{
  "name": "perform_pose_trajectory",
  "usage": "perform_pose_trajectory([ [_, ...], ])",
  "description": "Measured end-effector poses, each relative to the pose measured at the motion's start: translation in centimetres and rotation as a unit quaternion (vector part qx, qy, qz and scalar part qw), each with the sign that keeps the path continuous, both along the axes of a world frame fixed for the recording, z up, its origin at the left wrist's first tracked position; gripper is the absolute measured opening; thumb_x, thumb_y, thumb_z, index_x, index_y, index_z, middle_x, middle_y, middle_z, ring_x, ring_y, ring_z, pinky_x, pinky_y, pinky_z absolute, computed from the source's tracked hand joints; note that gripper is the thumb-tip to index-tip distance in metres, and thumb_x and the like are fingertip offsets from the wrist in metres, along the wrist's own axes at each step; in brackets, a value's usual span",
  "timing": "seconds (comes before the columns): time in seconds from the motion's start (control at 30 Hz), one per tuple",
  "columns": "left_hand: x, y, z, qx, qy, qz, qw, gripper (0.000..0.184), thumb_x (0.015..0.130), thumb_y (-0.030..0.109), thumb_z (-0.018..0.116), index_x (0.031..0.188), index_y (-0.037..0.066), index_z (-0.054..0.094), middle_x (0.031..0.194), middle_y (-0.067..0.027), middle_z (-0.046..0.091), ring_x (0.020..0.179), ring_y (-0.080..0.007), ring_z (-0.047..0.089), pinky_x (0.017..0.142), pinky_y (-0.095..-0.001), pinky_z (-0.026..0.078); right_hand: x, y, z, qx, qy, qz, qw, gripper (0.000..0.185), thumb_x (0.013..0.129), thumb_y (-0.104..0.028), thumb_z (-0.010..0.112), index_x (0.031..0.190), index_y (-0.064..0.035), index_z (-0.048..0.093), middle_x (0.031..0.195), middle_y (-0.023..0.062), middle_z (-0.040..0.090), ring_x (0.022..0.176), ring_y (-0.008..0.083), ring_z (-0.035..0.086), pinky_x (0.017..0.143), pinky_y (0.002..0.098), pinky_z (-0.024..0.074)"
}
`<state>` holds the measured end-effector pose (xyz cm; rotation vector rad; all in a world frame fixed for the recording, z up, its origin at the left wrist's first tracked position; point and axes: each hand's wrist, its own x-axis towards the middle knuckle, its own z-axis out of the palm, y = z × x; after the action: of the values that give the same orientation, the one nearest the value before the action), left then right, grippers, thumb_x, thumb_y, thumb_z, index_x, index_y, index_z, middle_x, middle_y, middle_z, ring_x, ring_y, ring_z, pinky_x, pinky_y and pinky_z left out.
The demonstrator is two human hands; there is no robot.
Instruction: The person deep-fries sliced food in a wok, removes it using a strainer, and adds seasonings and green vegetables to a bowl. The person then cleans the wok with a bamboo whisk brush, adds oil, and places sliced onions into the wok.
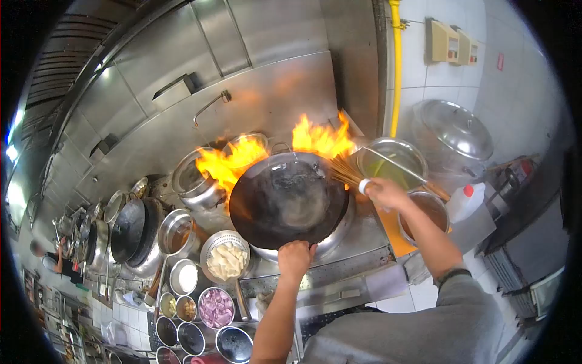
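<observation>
A large black wok [285, 200] sits tilted over the burner, with steam and a little liquid inside. My left hand [296, 258] is closed on the wok's near rim; whether a cloth or handle lies under the fingers is hidden. In my right hand [386, 193] is a bamboo wok brush [347, 172], gripped at its white-banded end. Its bristles reach the wok's right rim. Tall flames [321, 136] rise behind the wok on the right, and more flames [233, 161] on the left.
Left of the wok, a perforated ladle [225, 238] holds pale pieces. Nearby stand a bowl of chopped purple onion [216, 307] and several metal containers. A pot of liquid [392, 159], a ladle [400, 167] and a white jug [467, 203] are at right. A faucet [209, 108] overhangs the back.
</observation>
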<state>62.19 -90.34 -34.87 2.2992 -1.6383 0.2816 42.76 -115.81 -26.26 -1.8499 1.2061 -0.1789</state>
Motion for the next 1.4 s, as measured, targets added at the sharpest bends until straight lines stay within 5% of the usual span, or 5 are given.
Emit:
perform_pose_trajectory([
  [0.2, -0.2, 0.6, 0.5, -0.045, -0.014, -0.007, 0.999, 0.032, 0.078, 0.036, 0.074, 0.064, 0.009, 0.063, 0.066, -0.0093, 0.062, 0.064, -0.0284, 0.065, 0.061, -0.0404, 0.051, 0.3, -2.7, -4.6, -0.258, -0.157, -0.022, 0.953, 0.057, 0.089, -0.038, 0.064, 0.137, -0.0078, 0.053, 0.098, 0.0202, 0.069, 0.059, 0.0230, 0.066, 0.061, 0.0347, 0.0546],
  [0.43, 1.0, 4.0, 1.8, -0.102, -0.042, -0.022, 0.994, 0.035, 0.077, 0.036, 0.075, 0.063, 0.009, 0.056, 0.062, -0.0085, 0.057, 0.059, -0.0284, 0.062, 0.055, -0.0414, 0.049, -6.1, 3.3, -5.4, 0.236, -0.365, -0.045, 0.899, 0.044, 0.099, -0.031, 0.053, 0.138, -0.0091, 0.049, 0.084, 0.0075, 0.066, 0.053, 0.0141, 0.059, 0.037, 0.0244, 0.0420],
  [0.7, 6.0, 4.3, 8.1, -0.215, 0.025, -0.012, 0.976, 0.041, 0.075, 0.040, 0.078, 0.061, 0.006, 0.058, 0.063, -0.0106, 0.058, 0.059, -0.0307, 0.061, 0.053, -0.0420, 0.048, -13.1, 11.4, -7.7, 0.169, -0.353, -0.097, 0.915, 0.047, 0.100, -0.026, 0.051, 0.140, -0.0011, 0.043, 0.104, 0.0110, 0.065, 0.077, 0.0172, 0.066, 0.044, 0.0285, 0.0517],
  [1.27, 11.7, 2.6, 14.8, -0.495, 0.243, 0.219, 0.805, 0.054, 0.081, 0.050, 0.071, 0.076, -0.003, 0.069, 0.073, -0.0242, 0.066, 0.072, -0.0409, 0.067, 0.065, -0.0455, 0.052, -18.0, 18.5, -6.5, 0.112, -0.347, -0.107, 0.925, 0.054, 0.097, -0.029, 0.058, 0.141, -0.0025, 0.041, 0.095, 0.0151, 0.065, 0.053, 0.0196, 0.061, 0.040, 0.0286, 0.0492],
  [1.4, 14.5, 1.9, 13.5, -0.562, 0.228, 0.216, 0.766, 0.054, 0.078, 0.047, 0.075, 0.070, -0.005, 0.065, 0.053, -0.0239, 0.054, 0.048, -0.0363, 0.055, 0.049, -0.0432, 0.042, -18.1, 19.5, -4.6, 0.075, -0.292, -0.136, 0.944, 0.046, 0.099, -0.032, 0.055, 0.139, -0.0092, 0.048, 0.098, 0.0088, 0.066, 0.070, 0.0138, 0.061, 0.055, 0.0243, 0.0484],
])
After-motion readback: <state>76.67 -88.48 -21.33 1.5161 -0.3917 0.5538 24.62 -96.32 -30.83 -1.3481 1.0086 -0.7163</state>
